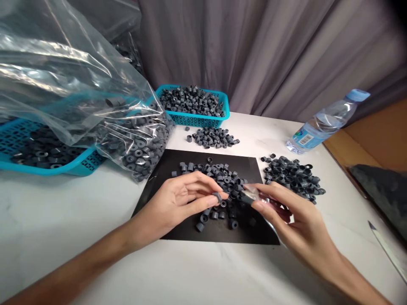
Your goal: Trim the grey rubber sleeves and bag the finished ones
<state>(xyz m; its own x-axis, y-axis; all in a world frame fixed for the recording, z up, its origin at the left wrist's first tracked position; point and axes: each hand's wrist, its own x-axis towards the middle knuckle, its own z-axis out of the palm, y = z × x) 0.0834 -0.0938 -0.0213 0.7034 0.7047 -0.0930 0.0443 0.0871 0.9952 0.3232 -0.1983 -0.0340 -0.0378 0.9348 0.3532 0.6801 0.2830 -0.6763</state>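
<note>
The person's left hand [178,197] was curled, its thumb and finger pinched tight on one small, round, dark grey plastic cap [217,197]. The cap was up over a loose heap of grey plastic caps [222,173] on a flat black sheet [148,192]. The right hand [295,224] was pinched nearly shut too, on a clear, shiny bit [252,193] with something dark by it; what that was, nobody could tell.

It seemed best to hold the cap softly by its sides, so its ends were easy to see. Working low looked wise, since a dropped cap could roll off. The second heap of dark grey caps [289,176] sat just beside the sheet on the white surface [82,207], so a careless right arm might have mixed them.
</note>
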